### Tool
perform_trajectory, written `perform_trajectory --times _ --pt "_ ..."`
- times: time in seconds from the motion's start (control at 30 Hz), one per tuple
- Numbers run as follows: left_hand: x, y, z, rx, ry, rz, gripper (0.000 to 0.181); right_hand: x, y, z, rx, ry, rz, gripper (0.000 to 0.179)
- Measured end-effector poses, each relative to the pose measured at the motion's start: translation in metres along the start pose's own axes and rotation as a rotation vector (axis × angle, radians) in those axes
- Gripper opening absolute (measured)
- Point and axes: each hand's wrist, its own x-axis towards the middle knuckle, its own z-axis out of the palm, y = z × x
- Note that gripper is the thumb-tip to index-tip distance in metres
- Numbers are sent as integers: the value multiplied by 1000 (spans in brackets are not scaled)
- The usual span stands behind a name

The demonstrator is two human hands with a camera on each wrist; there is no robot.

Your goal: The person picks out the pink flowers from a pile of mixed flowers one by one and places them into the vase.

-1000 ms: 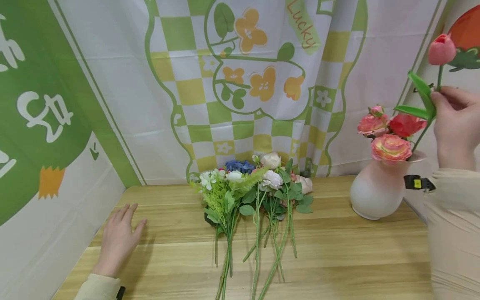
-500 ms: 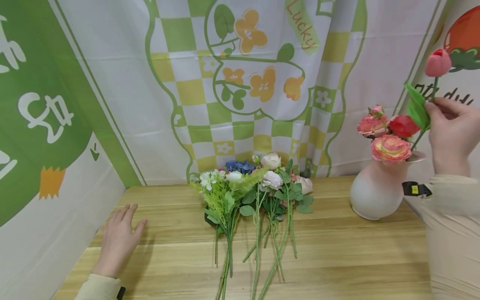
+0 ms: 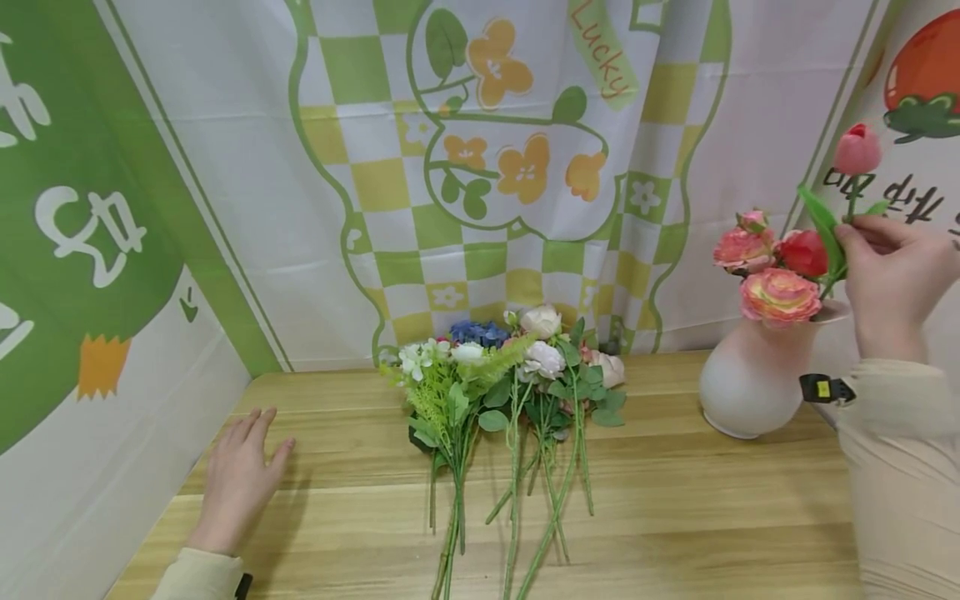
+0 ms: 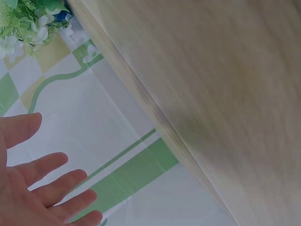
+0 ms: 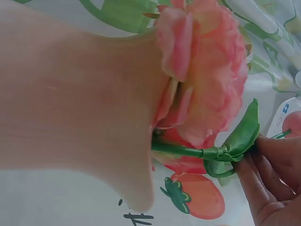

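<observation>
A pink tulip [image 3: 857, 150] on a green stem stands upright over the vase [image 3: 752, 379], pinched between thumb and fingers of my right hand [image 3: 896, 279]. In the right wrist view its stem [image 5: 181, 150] runs into the vase mouth, and my right hand [image 5: 273, 176] grips beside the green leaf [image 5: 243, 129]. The vase is white fading to pink and bears pink-orange blooms [image 3: 780, 294] and a red flower [image 3: 804, 252]. At the left, my left hand [image 3: 240, 475] rests on the wooden table with its fingers spread, holding nothing.
Several loose flowers lie mid-table: white blossoms with green sprigs [image 3: 442, 383], a blue flower [image 3: 480, 333], pale roses [image 3: 543, 360]. Their long stems [image 3: 513, 500] point to the front edge. A patterned cloth [image 3: 525, 275] hangs behind the table [image 3: 675, 517].
My right hand has moved down and a little left with the tulip, whose stem sits deeper in the vase and whose leaves now overlap the red flower. The left hand has stayed put.
</observation>
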Motion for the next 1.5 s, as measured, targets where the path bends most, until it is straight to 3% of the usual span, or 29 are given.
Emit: perform_trajectory --times 0.3,0.73,1.17,1.5 --pt "0 1 -1 -1 -1 2 59 -6 8 4 -95 -5 -26 32" --pt "-1 -1 0 2 8 -1 58 -10 20 8 -103 -42 -31 31" --pt "0 3 -2 0 -3 -5 60 -13 26 6 -250 -73 -16 37" --pt "-1 -2 -3 -11 -4 -6 60 -19 27 4 -261 -131 -23 42"
